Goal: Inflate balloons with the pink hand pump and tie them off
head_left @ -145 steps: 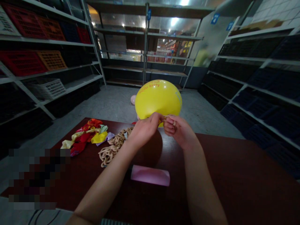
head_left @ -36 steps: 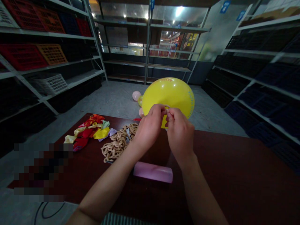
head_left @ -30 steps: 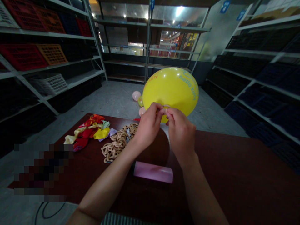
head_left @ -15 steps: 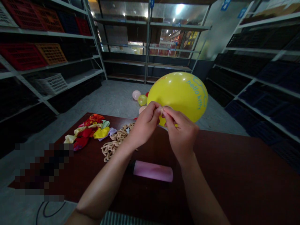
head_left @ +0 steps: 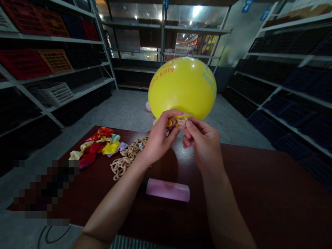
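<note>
A round yellow balloon [head_left: 182,88] printed "hello kitty" floats above the table, inflated. My left hand [head_left: 161,138] pinches its yellow neck [head_left: 169,123] at the lower edge. My right hand [head_left: 203,145] is close beside it, fingertips on a tan loop [head_left: 183,121] wound at the neck. Both hands hang over the dark red table [head_left: 259,183]. Left of them lies a heap of linked tan loops [head_left: 126,160], next to a pile of limp red, yellow and cream balloons [head_left: 94,147]. A pink cylindrical bottle [head_left: 167,190] lies below my hands.
Several pale balloons [head_left: 148,106] lie on the grey floor behind the table. Metal shelves with red, orange and white crates [head_left: 24,64] line the left; dark crates fill the right shelves [head_left: 293,79]. A pixelated patch [head_left: 44,190] covers the table's near left corner.
The balloon has risen and shifted left, turning its print toward me. My hands have parted slightly, and the tan loop at the neck now shows between my fingers.
</note>
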A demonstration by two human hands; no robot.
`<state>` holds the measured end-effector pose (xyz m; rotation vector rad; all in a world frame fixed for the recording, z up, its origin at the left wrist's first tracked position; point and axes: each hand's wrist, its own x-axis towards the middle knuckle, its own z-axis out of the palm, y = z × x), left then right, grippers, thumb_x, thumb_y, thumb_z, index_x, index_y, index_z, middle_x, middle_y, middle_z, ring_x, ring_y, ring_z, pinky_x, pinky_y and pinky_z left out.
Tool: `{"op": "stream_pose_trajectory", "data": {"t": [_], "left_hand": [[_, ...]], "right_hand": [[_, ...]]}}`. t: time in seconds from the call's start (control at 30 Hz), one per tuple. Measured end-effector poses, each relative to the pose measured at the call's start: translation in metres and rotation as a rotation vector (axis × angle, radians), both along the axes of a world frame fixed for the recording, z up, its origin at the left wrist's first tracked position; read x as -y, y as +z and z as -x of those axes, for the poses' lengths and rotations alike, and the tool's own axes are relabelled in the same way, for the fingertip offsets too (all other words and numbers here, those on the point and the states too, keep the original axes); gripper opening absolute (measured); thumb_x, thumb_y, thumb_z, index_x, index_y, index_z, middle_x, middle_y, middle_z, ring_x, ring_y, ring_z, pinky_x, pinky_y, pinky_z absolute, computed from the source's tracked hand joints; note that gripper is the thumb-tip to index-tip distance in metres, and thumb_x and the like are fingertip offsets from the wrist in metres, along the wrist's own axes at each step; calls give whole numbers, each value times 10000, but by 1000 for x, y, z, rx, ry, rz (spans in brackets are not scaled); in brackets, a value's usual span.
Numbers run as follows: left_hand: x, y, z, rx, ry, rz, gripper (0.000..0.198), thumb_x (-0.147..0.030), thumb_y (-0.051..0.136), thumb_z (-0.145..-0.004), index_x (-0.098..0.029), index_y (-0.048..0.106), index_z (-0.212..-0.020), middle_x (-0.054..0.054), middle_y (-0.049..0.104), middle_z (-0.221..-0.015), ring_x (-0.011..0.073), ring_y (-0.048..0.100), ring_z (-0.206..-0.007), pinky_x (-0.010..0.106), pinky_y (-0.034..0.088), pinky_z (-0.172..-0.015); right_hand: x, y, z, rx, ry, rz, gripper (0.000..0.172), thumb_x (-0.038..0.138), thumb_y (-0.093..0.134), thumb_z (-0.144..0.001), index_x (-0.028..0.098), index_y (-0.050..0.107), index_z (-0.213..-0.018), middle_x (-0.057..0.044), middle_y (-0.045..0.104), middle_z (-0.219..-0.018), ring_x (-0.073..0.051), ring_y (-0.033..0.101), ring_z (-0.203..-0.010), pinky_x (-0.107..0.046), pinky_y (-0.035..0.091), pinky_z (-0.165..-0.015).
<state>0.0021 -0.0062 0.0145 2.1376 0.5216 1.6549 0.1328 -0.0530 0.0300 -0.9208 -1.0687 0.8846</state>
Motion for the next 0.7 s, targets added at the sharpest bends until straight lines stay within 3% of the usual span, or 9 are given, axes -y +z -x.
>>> {"op": "stream_pose_trajectory", "data": {"t": [0.1,0.2,0.3,0.47,0.7], "left_hand": [[-3,-1,2,12,75,-200,129,-195,648,-967,-184,658,-1095,64,706,-957,163,649,-839,302,507,-786],[-3,-4,2,98,84,-220,61,-189,655,-964,-203,693,-1010,47,719,-910,158,659,-842,296,509,-774],[-2,-5,-1,249,36,-8,69,-263,662,-967,-208,687,-934,30,686,-838,134,624,-741,266,494,-682],[0,-1,-7,579,-217,436,227,-390,719,-920,-201,624,-838,-28,519,-628,81,437,-493,212,345,-456],[2,17,0,831,-428,757,223,-277,715,-925,-160,615,-764,-71,330,-545,51,234,-426,201,228,-410]], "right_hand": [[2,1,3,-109,135,38,227,422,761,-801,221,667,-847,99,459,-555,-41,380,-397,-207,343,-385],[2,1,6,-146,180,42,215,407,775,-786,226,668,-832,106,463,-539,-40,382,-392,-200,344,-381],[2,-1,10,-85,140,5,218,423,759,-804,224,679,-844,88,529,-551,-55,436,-406,-210,378,-395],[0,-5,16,84,48,-12,235,437,718,-846,204,690,-855,43,633,-597,-69,500,-419,-225,411,-415],[-5,-13,20,227,-39,-30,234,427,674,-863,197,688,-824,31,641,-582,-68,478,-407,-221,383,-403]]}}
